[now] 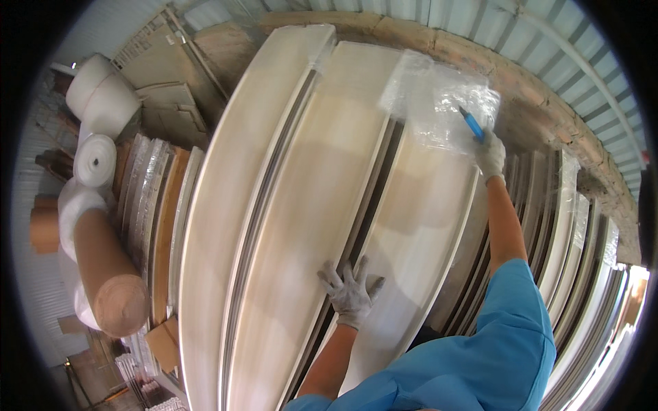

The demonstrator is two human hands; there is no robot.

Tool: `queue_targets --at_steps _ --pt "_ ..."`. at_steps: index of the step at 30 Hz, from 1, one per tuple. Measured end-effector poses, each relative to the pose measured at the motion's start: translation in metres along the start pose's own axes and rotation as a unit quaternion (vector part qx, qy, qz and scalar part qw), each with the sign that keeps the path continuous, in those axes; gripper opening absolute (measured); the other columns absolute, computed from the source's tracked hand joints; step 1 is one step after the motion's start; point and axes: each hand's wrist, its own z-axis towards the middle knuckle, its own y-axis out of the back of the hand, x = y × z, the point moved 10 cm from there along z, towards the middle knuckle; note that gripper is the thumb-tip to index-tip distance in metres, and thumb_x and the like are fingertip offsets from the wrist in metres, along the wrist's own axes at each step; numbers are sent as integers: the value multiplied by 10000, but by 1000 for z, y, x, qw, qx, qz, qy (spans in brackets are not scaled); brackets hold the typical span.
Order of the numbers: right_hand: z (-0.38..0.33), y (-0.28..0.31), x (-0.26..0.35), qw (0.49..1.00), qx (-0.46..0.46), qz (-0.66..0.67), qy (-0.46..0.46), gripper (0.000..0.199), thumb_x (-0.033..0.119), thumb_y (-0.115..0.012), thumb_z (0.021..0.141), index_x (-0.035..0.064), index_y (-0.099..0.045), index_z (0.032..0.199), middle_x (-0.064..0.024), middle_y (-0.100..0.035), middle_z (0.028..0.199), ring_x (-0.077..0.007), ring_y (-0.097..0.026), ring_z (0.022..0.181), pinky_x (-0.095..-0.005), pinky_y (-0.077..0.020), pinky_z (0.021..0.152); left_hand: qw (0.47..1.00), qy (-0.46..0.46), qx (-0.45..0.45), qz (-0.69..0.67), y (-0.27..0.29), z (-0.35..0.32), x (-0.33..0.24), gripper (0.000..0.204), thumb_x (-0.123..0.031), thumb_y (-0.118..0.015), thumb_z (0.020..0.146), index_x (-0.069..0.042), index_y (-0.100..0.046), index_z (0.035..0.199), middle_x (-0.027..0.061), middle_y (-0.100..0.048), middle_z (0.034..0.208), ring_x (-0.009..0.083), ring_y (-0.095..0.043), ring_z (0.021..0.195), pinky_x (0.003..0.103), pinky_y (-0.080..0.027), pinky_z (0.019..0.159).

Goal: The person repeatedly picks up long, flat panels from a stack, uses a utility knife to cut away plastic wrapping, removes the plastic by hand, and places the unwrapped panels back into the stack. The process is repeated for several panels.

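Tall cream-white wooden panels stand packed side by side, leaning toward a far brick-and-corrugated-metal wall. Left hand, in a grey knit glove, lies flat w/ fingers spread on the near part of one long cream panel, right at the dark gap next to the neighbouring panel; grip open, holding nothing. Right hand, also gloved, reaches up far right, grip closed round a slim blue-handled tool, prob. a cutter or pen, can't tell which. Tool tip touches a sheet of clear plastic wrap bunched over the panel's far top end. More wrapped panels stacked to the right. On the left: white foam rolls and a big brown paper roll, w/ thinner boards between them and the cream panels.
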Motion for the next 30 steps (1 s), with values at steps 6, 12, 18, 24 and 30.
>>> queue_targets --at_steps 6,12,18,24,30 --pt "-111 44 9 970 127 206 34 237 189 -709 865 19 -668 1025 -135 -653 717 -244 -662 639 -387 -520 603 938 -37 -270 -213 61 16 -10 960 -688 -684 769 -134 -397 1499 223 -386 1508 488 -270 1423 686 -240 1120" --pt "-287 101 72 690 509 514 -13 158 71 -740 854 41 -668 991 22 -636 841 -77 -577 764 -261 -489 672 931 -170 -55 -318 75 60 -89 1024 -587 -771 742 -147 -312 1544 301 -153 1593 541 -166 1452 723 -186 1112" --pt "-278 111 120 698 533 478 10 136 83 -720 893 35 -659 1004 3 -648 924 -94 -592 891 -275 -495 825 787 -158 149 -578 59 52 -94 256 -196 -720 797 -118 -642 1027 134 -656 1089 335 -627 1065 461 -496 860" --pt "-173 68 168 787 429 441 24 562 252 -651 956 85 -401 1431 -43 -590 819 -117 -605 611 -258 -502 529 911 -58 -144 -381 51 64 67 92 -166 -645 856 -111 -654 929 89 -668 928 327 -617 909 473 -484 816" --pt "-26 -13 221 864 245 437 44 485 213 -557 969 62 -465 1420 -81 -610 731 -158 -607 582 -315 -508 536 933 162 -257 -193 -26 51 137 281 -270 -692 806 -60 -616 978 150 -603 970 374 -551 994 517 -406 939"
